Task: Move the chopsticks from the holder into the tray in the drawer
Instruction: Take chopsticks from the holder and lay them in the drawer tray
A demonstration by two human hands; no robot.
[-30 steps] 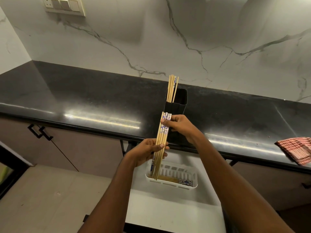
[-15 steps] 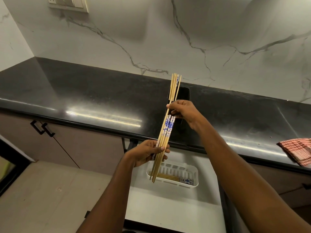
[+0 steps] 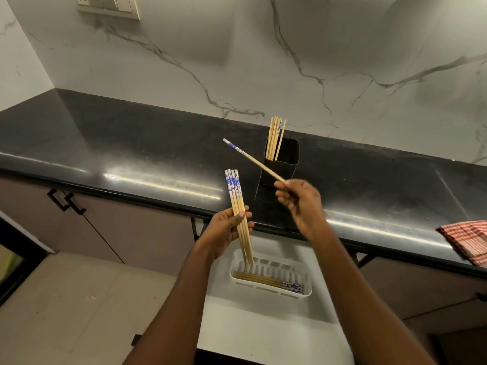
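Note:
A black rectangular holder (image 3: 286, 164) stands on the dark counter with several wooden chopsticks (image 3: 274, 137) sticking up from it. My left hand (image 3: 226, 231) grips a bundle of chopsticks (image 3: 235, 192) with blue-patterned tops, held nearly upright above the white tray (image 3: 307, 281). My right hand (image 3: 300, 204) pinches a single chopstick (image 3: 251, 158) by its thin end; it slants up to the left in front of the holder. The tray sits in the open white drawer (image 3: 263, 327) and holds several chopsticks (image 3: 266, 281) lying flat.
The black counter (image 3: 131, 154) runs across the view with a marble wall behind. A red checked cloth (image 3: 469, 239) lies at the counter's right edge. Brown cabinet doors with black handles (image 3: 66, 202) are at the lower left, above a beige floor.
My right hand has drawn one chopstick out of the holder and swung it to the left. The bundle in my left hand has tilted slightly and sits a bit lower.

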